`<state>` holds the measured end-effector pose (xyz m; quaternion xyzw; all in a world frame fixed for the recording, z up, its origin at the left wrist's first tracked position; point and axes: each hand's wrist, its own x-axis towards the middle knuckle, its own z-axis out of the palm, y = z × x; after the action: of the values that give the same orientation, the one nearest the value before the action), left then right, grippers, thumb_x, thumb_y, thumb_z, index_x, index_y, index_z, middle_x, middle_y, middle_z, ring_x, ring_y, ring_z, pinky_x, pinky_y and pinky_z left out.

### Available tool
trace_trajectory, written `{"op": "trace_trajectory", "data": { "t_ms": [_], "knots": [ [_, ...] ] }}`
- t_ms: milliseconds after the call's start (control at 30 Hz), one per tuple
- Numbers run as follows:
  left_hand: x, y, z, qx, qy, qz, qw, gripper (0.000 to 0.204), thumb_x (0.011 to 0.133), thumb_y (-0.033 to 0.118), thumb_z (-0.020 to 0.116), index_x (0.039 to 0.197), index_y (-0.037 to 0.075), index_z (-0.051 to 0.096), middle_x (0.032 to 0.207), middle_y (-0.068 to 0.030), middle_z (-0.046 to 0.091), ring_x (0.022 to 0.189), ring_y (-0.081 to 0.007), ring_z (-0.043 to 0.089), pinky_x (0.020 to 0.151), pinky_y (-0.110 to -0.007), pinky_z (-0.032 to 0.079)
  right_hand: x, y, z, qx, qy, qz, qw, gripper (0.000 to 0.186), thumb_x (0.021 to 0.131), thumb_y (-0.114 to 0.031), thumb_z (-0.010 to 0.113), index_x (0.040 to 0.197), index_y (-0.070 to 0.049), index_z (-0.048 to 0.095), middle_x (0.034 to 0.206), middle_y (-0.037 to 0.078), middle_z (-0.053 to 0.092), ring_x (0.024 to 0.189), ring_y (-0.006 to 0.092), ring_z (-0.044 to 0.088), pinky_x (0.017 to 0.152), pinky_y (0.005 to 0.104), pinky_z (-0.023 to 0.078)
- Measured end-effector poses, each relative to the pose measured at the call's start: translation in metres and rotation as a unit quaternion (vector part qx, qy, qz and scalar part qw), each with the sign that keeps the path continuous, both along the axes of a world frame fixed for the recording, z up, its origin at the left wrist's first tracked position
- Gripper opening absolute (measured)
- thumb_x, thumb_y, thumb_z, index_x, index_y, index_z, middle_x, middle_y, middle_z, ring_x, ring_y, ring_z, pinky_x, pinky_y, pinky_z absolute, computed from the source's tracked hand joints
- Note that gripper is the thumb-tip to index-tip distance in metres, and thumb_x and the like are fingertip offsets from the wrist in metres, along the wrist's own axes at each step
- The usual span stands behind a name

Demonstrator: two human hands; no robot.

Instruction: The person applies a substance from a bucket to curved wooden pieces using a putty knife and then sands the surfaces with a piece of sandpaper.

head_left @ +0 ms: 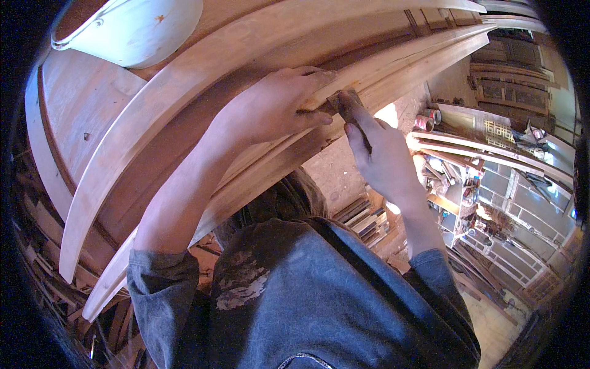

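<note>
A long pale wooden plank [418, 55] runs slantwise in front of me, from the lower left to the upper right. My left hand [279, 101] grips it near the middle, fingers over the far side and thumb on the near side. Just to the right, my right hand [381, 144] pinches a small brown piece of folded sandpaper [340, 100] against the plank's near edge. The underside of the sandpaper is hidden. Beyond the left hand, a second curved plank [160, 92] lies roughly parallel.
A white rounded container [138, 31] stands at the upper left on a wooden surface [86, 104]. At right are long strips [485, 147], cluttered shelves and pale lattice frames [510, 197]. Stacked wood pieces [365, 224] lie on the floor below my right hand.
</note>
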<state>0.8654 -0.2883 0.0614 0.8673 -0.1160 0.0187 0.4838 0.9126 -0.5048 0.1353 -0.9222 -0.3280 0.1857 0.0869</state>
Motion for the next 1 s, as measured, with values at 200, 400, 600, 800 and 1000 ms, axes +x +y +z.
{"op": "trace_trajectory", "data": {
  "t_ms": [200, 400, 600, 800, 1000],
  "knots": [
    [-0.003, -0.011, -0.002, 0.003, -0.069, 0.036, 0.997, 0.061, 0.086, 0.026, 0.071, 0.135, -0.004, 0.051, 0.127, -0.0257, 0.060, 0.116, -0.0428, 0.058, 0.100, -0.046, 0.047, -0.003, 0.001, 0.002, -0.007, -0.006, 0.007, 1.000, 0.045, 0.097, -0.014, 0.058, 0.142, -0.018, 0.053, 0.078, 0.027, 0.064, 0.073, 0.0440, 0.065, 0.065, 0.0500, 0.051],
    [-0.004, -0.011, -0.003, 0.026, -0.067, 0.033, 0.997, 0.058, 0.086, 0.024, 0.071, 0.131, -0.008, 0.053, 0.126, -0.0272, 0.060, 0.116, -0.0431, 0.058, 0.100, -0.047, 0.047, 0.012, 0.009, 0.021, -0.081, 0.043, 0.038, 0.995, 0.042, 0.098, -0.017, 0.055, 0.140, -0.014, 0.054, 0.077, 0.025, 0.065, 0.073, 0.0444, 0.064, 0.067, 0.0503, 0.051],
    [-0.006, -0.009, 0.007, 0.027, -0.025, 0.029, 0.999, 0.061, 0.087, 0.024, 0.070, 0.135, -0.007, 0.050, 0.129, -0.0267, 0.058, 0.117, -0.0428, 0.057, 0.099, -0.048, 0.048, 0.015, 0.011, 0.037, -0.027, 0.034, 0.053, 0.998, 0.040, 0.099, -0.017, 0.056, 0.138, -0.011, 0.055, 0.084, 0.025, 0.066, 0.073, 0.0433, 0.065, 0.070, 0.0484, 0.051],
    [-0.010, -0.009, 0.005, 0.036, -0.013, 0.035, 0.999, 0.063, 0.087, 0.028, 0.070, 0.138, -0.003, 0.050, 0.132, -0.0258, 0.057, 0.121, -0.0421, 0.056, 0.104, -0.046, 0.046, -0.007, 0.003, -0.003, 0.009, 0.005, 0.021, 1.000, 0.048, 0.095, -0.013, 0.059, 0.142, -0.012, 0.052, 0.084, 0.027, 0.066, 0.074, 0.0439, 0.066, 0.067, 0.0491, 0.052],
    [-0.009, -0.011, -0.003, 0.029, -0.072, 0.038, 0.996, 0.063, 0.084, 0.023, 0.072, 0.134, -0.007, 0.050, 0.128, -0.0268, 0.059, 0.115, -0.0429, 0.059, 0.098, -0.047, 0.049, -0.012, -0.004, -0.014, 0.028, 0.001, 0.005, 1.000, 0.047, 0.093, -0.010, 0.058, 0.140, -0.011, 0.052, 0.085, 0.028, 0.066, 0.073, 0.0451, 0.066, 0.065, 0.0519, 0.051]
  ]
}}
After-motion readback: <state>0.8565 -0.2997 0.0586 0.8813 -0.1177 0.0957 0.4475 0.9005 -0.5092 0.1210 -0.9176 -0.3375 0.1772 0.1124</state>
